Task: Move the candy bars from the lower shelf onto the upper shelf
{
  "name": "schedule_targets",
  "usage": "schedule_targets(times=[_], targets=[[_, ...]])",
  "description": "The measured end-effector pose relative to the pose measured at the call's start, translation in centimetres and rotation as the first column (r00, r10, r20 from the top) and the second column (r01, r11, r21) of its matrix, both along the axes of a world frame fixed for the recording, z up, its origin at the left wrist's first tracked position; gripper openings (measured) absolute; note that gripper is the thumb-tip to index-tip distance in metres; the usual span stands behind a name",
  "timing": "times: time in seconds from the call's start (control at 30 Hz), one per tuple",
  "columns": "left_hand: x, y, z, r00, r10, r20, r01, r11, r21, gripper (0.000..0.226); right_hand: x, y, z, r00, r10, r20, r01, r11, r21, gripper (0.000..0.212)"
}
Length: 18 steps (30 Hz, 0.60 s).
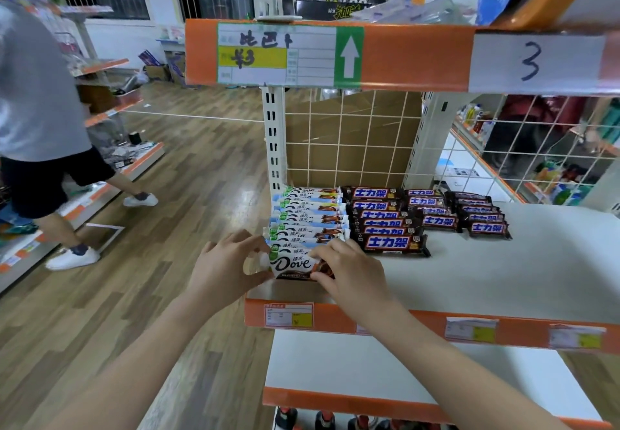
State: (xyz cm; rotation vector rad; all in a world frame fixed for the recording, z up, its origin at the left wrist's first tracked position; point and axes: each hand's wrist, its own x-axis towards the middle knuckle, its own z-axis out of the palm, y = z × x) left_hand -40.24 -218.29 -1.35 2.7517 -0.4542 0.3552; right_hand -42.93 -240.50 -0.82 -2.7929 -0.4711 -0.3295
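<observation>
A row of white Dove candy bars (310,215) stands on the white shelf (503,268) at its left end. Both my hands hold the front Dove bar (291,264): my left hand (228,267) pinches its left end, my right hand (349,270) grips its right end. To the right lie several dark Snickers bars (389,225) in rows, with more Snickers bars (483,216) further right. Below is a lower white shelf (369,366) with nothing visible on its surface.
An orange-edged shelf (419,57) with a price label and the number 3 hangs overhead. A wire grid back panel (352,137) stands behind the bars. A person (40,121) walks on the wooden floor at left. Bottles (322,419) show below.
</observation>
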Motion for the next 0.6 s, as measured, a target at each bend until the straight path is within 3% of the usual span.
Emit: schedule_targets(times=[0.6], targets=[[-1.6,-1.4,0.5,0.994,0.036,0.104,-0.043,0.997,0.061,0.046,-1.3,-1.9,-0.6,0.988,-0.054,0.143,0.056,0.998,-0.005,0.046]])
